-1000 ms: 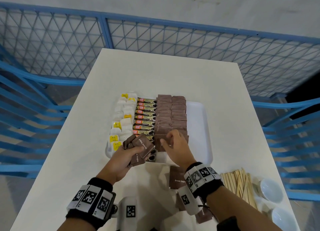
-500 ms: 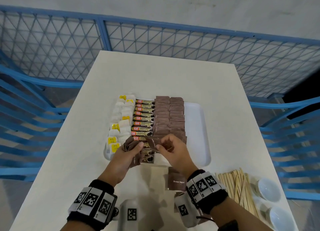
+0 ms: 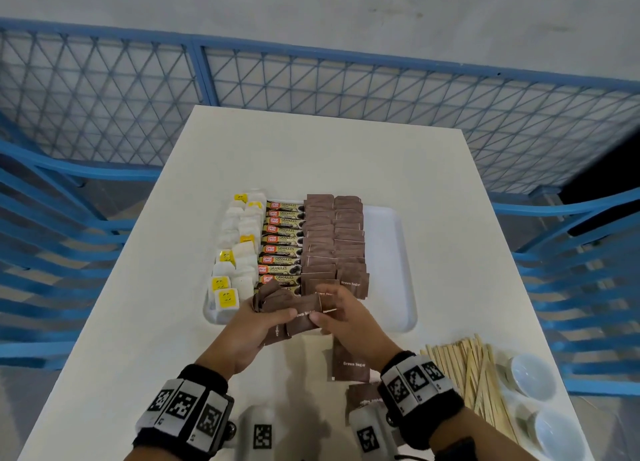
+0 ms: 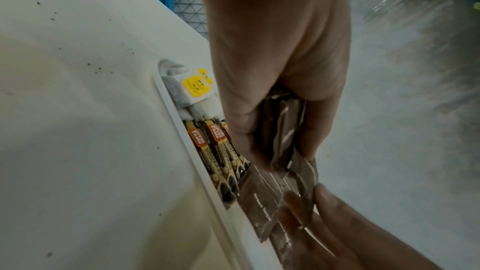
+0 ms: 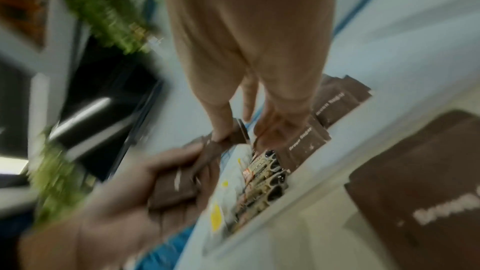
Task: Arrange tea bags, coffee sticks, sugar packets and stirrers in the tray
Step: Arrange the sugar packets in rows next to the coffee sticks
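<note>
A white tray [image 3: 391, 252] holds a column of tea bags [image 3: 239, 252] at its left, coffee sticks [image 3: 282, 246] in the middle and two columns of brown sugar packets [image 3: 334, 239]. Over the tray's near edge my left hand [image 3: 256, 325] grips a bunch of brown sugar packets [image 3: 280, 313]. My right hand [image 3: 341, 317] pinches one packet [image 3: 325, 304] at the right end of that bunch. In the left wrist view the bunch [image 4: 283, 131] sits between thumb and fingers. The right wrist view is blurred. Wooden stirrers [image 3: 474, 374] lie on the table at the right.
Loose brown sugar packets [image 3: 349, 362] lie on the white table [image 3: 145, 304] between my wrists. Two small white bowls [image 3: 531, 375] stand at the near right corner. Blue mesh fencing [image 3: 311, 79] and blue chairs surround the table.
My right hand came from the packets in the tray to the bunch in my left hand and now pinches one packet there. The left hand shifted slightly right with the bunch.
</note>
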Tool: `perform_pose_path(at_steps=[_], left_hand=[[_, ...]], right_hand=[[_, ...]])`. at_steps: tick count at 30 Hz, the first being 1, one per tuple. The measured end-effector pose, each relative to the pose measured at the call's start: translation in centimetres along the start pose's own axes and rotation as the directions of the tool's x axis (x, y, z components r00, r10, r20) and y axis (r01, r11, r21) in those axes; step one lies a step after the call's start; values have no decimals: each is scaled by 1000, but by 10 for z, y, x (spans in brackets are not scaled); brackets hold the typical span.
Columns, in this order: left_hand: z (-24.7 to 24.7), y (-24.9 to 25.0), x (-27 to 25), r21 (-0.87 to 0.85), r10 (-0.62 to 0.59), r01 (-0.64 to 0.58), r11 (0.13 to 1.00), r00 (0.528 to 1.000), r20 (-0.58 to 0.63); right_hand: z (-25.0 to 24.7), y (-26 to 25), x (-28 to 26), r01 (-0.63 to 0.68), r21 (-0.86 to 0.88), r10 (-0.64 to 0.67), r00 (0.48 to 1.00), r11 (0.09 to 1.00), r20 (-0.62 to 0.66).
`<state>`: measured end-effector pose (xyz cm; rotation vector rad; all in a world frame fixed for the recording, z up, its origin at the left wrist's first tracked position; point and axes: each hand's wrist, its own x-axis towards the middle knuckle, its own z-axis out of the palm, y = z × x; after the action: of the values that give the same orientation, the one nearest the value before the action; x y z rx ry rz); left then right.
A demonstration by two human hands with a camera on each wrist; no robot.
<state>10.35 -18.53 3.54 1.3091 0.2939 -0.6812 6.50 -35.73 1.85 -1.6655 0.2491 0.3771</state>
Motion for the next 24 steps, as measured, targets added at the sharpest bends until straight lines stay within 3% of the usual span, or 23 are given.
perform_pose_path(at_steps=[4,8,12,18,24], left_hand=[[4,1,-1,24,-16,16,1000,1000,4],[2,3,0,-69,-47,46,997,999,-15],[-2,5,-4,-144,-54,56,988,998,13],[1,5,-5,-102,-56,59,993,998,34],[0,6,-4,-113,-87,85,990,996,-10]], right_hand=[[-10,-4,-1,-54,93,54,999,994,3],[-34,0,2,-41,121,63,981,992,-181],[-62,10,9,-86,0,80,923,996,-377],[-73,26,22,-180,-120,112,894,976,-433],[-67,25,32,-178,-238,43,876,955,-481]])
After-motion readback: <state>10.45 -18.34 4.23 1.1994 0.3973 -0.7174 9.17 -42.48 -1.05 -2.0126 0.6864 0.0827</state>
